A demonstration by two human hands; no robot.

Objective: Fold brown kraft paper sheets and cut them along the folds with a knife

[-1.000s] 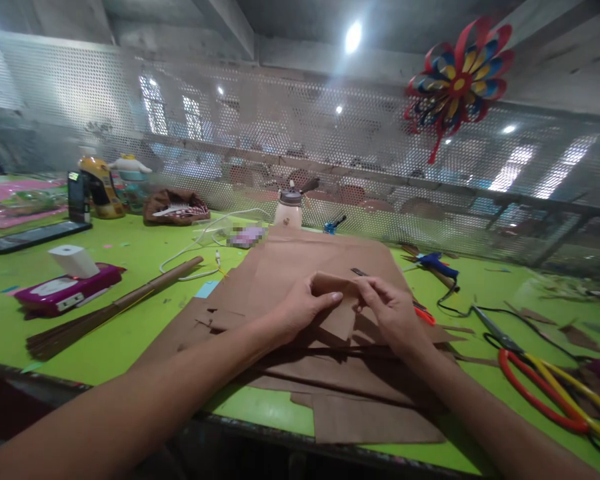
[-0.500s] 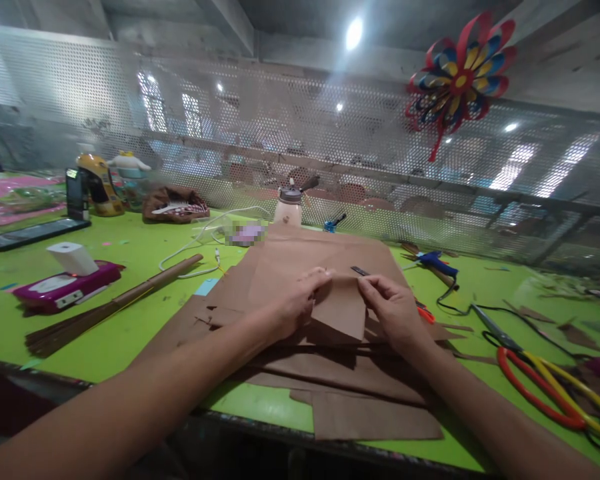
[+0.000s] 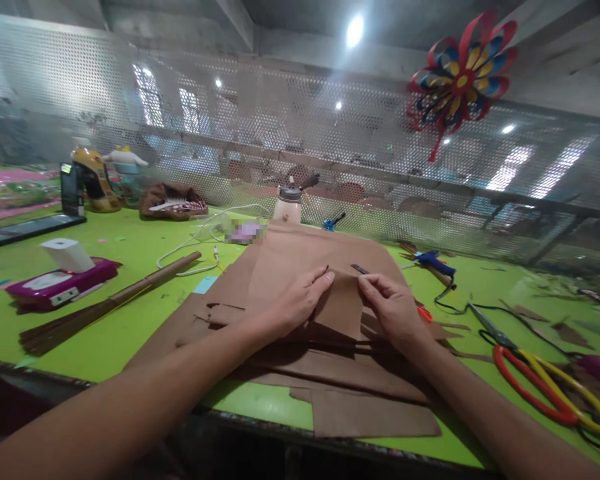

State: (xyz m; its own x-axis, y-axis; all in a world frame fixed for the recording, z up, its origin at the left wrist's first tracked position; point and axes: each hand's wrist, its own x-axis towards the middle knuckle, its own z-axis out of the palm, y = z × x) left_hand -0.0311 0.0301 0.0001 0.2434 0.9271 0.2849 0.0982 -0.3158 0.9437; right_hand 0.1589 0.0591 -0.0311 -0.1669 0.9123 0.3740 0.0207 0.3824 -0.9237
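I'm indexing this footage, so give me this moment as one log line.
left hand: pinching small brown piece | right hand: pinching same piece | beneath: larger brown sheets | far right: scissors

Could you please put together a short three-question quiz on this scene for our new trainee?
1. Multiple choice: what do the left hand and the right hand both hold? (a) a phone (b) a brown sheet (c) the blue glue gun
2. True or false: both scissor handles are the same colour.
3. Fill in: the white block stands on the purple ______.

Key: 1: b. 2: False; the scissors have one orange-red and one yellow handle. 3: power strip.
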